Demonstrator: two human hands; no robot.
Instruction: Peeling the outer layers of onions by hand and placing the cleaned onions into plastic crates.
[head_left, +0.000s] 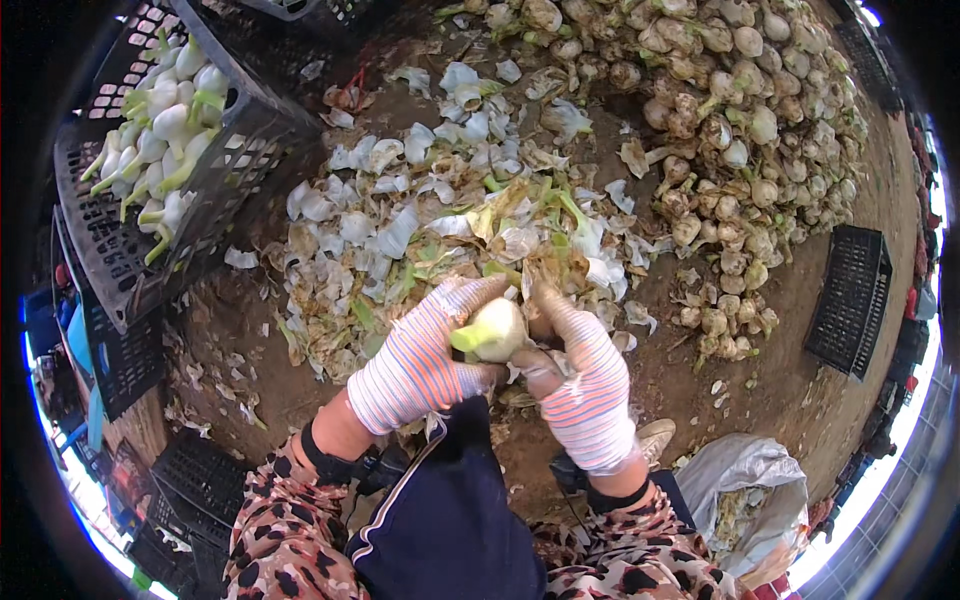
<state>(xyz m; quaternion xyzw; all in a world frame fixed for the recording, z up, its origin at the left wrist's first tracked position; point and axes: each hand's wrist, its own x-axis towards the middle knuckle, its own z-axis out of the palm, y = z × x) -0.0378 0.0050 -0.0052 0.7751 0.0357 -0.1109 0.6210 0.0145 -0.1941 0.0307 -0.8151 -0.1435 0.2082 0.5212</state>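
My left hand, in a striped knit glove, grips a pale garlic bulb whose short cut green stem points to the left. At the bulb's right side is my right hand, gloved the same way. Its thumb and fingers are close together at the bulb, and brownish skin shows by the fingertips; whether they pinch a piece of it I cannot tell. Below and beyond both hands spreads a heap of peeled garlic skins, white and brown, with some green leaf scraps.
A black plastic crate at the upper left holds clean white garlic bulbs. Unpeeled, soil-marked garlic is piled at the upper right. Another black crate lies at the right. A whitish plastic sack holding scraps stands at the lower right.
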